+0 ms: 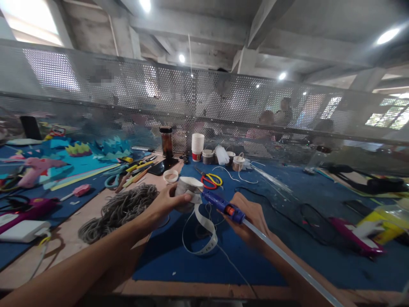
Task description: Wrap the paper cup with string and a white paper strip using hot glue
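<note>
My left hand point(171, 199) is closed round a small grey cord-wrapped cup point(182, 187), its white rim tilted up. A white printed ribbon point(209, 226) lies against the cup's side under my thumb, and its loose end curls down over the blue mat. In my right hand point(251, 213) is a blue hot glue gun point(220, 204) with a long clear glue stick point(287, 256) sticking out of its back. The gun's nozzle points at the ribbon on the cup, close to or touching it. A thin pale cord trails below the cup.
Grey cord point(123, 209) lies heaped at left. Beyond the cup are red-and-yellow scissors point(212, 181), a white ring point(170, 176), stacked paper cups point(197, 147), a phone point(162, 166) and a dark jar point(166, 143). Clear glue sticks point(271, 179) and a black cable lie right. A perforated screen stands behind.
</note>
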`<state>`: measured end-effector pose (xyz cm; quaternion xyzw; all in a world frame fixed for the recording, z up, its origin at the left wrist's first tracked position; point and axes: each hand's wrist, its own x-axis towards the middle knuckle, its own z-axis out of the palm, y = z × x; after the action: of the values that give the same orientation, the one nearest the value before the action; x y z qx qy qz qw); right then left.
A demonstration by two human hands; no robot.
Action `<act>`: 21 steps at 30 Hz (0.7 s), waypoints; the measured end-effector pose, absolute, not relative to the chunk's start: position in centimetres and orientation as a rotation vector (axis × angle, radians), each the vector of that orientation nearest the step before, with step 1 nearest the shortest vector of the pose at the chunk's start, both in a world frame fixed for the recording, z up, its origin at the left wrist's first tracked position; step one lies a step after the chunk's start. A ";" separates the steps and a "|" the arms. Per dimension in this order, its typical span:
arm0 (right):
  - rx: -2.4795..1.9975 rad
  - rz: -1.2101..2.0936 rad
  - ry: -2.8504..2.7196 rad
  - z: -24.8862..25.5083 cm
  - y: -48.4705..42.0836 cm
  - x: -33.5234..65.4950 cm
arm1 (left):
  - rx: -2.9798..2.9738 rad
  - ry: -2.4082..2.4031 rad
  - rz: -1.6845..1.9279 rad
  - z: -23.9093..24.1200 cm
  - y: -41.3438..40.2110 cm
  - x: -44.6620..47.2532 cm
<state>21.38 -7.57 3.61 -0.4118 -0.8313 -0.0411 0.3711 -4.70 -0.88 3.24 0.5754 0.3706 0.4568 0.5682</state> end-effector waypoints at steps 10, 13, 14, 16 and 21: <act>-1.025 -0.085 -2.124 3.4 -7.4 21.6 | 1.194 0.715 1.019 3.2 -0.9 -4.8; -1.009 -0.076 -2.121 3.5 -7.4 21.7 | 1.171 0.686 1.005 3.1 -0.8 -4.9; -1.002 -0.069 -2.116 3.5 -7.4 21.7 | 1.167 0.676 1.001 3.0 -0.8 -4.9; -1.000 -0.057 -2.104 3.6 -7.4 21.6 | 1.153 0.661 1.000 3.0 -0.8 -4.9; -1.008 -0.078 -2.097 3.5 -7.4 21.7 | 1.128 0.648 0.987 3.3 -1.2 -5.0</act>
<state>21.69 -7.43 3.52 -0.3977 -0.8272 -0.0307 0.3958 -5.00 -1.22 3.31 0.5034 0.2891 0.4404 0.6849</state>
